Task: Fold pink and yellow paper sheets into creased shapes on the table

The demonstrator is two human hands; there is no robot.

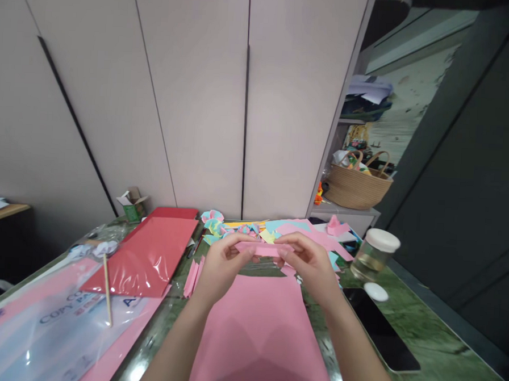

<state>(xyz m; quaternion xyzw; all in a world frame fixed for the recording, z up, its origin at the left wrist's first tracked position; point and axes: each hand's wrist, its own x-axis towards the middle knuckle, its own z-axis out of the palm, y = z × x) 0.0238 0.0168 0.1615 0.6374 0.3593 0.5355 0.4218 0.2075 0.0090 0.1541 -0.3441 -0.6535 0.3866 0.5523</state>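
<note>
Between my two hands a narrow folded strip of pink paper (pixel 265 249) is held level above the table. My left hand (pixel 228 260) pinches its left end between thumb and fingers. At the right end, my right hand (pixel 308 261) grips it the same way. Below and nearer to me lies a large pink paper sheet (pixel 260 327), flat on the table. Several folded pink strips (pixel 193 277) rest just left of my left hand. Behind my hands, pink, blue and yellow paper pieces (pixel 316 233) are spread, with crumpled multicoloured paper flowers (pixel 214 225) on the left.
Left are a red folder (pixel 153 253), a plastic copy-paper bag (pixel 60 322), a thin wooden stick (pixel 107 291) and a small green box (pixel 133 206). To the right are a lidded jar (pixel 373 256), a white disc (pixel 376 292) and a black phone (pixel 381 331). Cabinet doors (pixel 199 96) stand behind.
</note>
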